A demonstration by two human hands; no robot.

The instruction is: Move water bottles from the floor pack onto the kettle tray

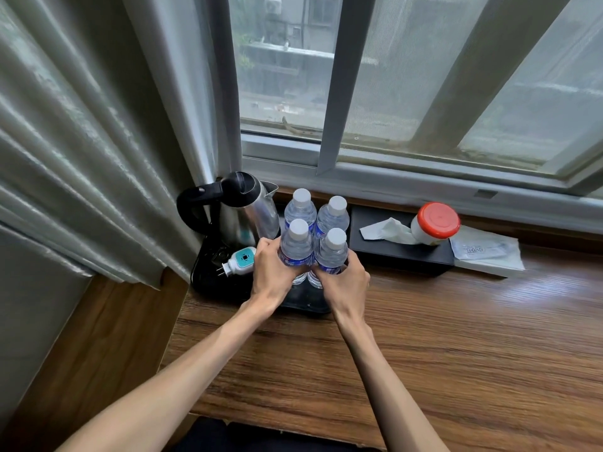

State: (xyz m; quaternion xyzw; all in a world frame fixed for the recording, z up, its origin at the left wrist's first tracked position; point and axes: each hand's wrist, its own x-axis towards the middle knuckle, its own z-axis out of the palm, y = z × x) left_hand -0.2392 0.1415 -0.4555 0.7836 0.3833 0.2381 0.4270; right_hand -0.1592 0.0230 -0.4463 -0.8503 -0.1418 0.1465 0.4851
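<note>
Several clear water bottles with white caps and blue labels stand together on the black kettle tray (208,282), to the right of the steel kettle (243,213). My left hand (272,272) is wrapped around the front left bottle (296,243). My right hand (346,280) grips the front right bottle (333,252). Both bottles are upright and their bases are hidden by my fingers. Two more bottles stand right behind them, a back left bottle (301,207) and a back right bottle (334,215). The floor pack is out of view.
A white plug-in device (239,260) lies on the tray's left part. A black tissue box (394,252) with a red-lidded jar (435,223) on it sits to the right, beside a white packet (487,254). Curtain hangs at left; window behind.
</note>
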